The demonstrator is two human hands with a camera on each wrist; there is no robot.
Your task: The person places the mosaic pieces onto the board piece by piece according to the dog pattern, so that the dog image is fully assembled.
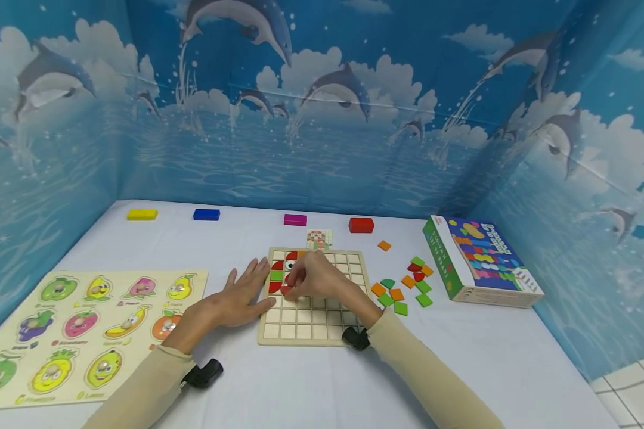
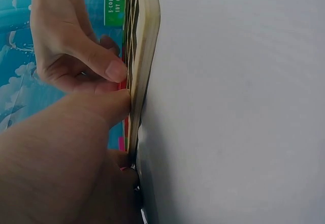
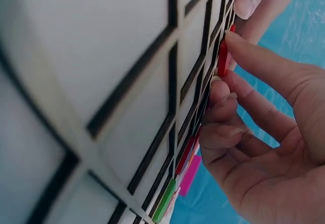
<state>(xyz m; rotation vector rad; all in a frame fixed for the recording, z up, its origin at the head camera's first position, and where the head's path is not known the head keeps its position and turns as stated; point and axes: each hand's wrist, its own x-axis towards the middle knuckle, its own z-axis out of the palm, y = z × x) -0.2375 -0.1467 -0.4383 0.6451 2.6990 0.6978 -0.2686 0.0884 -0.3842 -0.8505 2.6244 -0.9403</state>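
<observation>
A wooden grid board (image 1: 311,333) lies in the middle of the table. My right hand (image 1: 318,277) is over its upper left part in the head view. Between thumb and fingertips it pinches a small red tile (image 3: 223,56), close to the grid in the right wrist view. My left hand (image 1: 235,302) rests by the board's left side with fingers spread, its thumb (image 2: 119,104) at the board's edge. Red tiles (image 1: 275,287), a green tile (image 1: 276,275) and a tile with an eye pattern (image 1: 289,265) sit in cells there; the right hand hides other cells.
A small pattern card (image 1: 319,239) lies behind the board. Loose green tiles (image 1: 424,300), orange and red ones lie to its right, before a game box (image 1: 494,256). A fruit puzzle (image 1: 119,280) is at left. Yellow (image 1: 142,214), blue (image 1: 206,214), magenta (image 1: 295,220) and red (image 1: 361,225) blocks stand behind.
</observation>
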